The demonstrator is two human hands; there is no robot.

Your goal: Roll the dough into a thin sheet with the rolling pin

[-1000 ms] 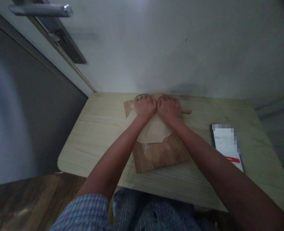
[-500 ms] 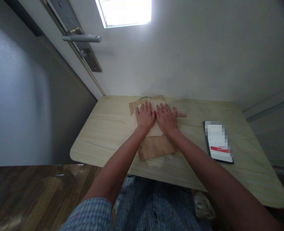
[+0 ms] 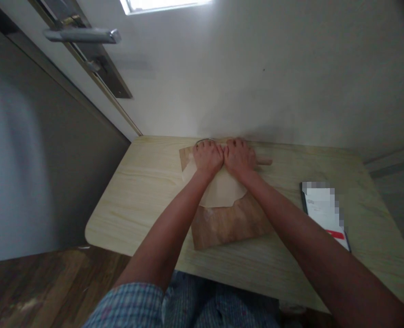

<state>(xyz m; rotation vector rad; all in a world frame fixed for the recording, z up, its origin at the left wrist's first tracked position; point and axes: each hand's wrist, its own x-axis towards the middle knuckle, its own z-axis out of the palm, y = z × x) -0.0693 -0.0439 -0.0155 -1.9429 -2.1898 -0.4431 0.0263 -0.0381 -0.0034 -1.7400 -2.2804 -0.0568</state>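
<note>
A pale sheet of flattened dough [image 3: 222,191] with uneven edges lies on a brown wooden board [image 3: 229,228]. Across its far part runs a wooden rolling pin [image 3: 265,161], mostly hidden under my hands; only its right end sticks out. My left hand [image 3: 209,156] is curled over the pin on the left side. Close beside it, thumbs nearly touching, my right hand [image 3: 240,157] bends its fingers over the pin too. The fingertips are partly hidden on the far side.
The board lies on a light wood table [image 3: 130,191] against a white door [image 3: 195,82] with a metal handle [image 3: 85,35]. A phone [image 3: 325,209] lies to the right, partly behind my right forearm. A thin metal loop [image 3: 205,140] shows behind the board.
Both hands and the rolling pin have moved forward toward the board's far edge. My fingers went from stretched flat to curled over. More of the dough's near part shows. The view has shifted closer.
</note>
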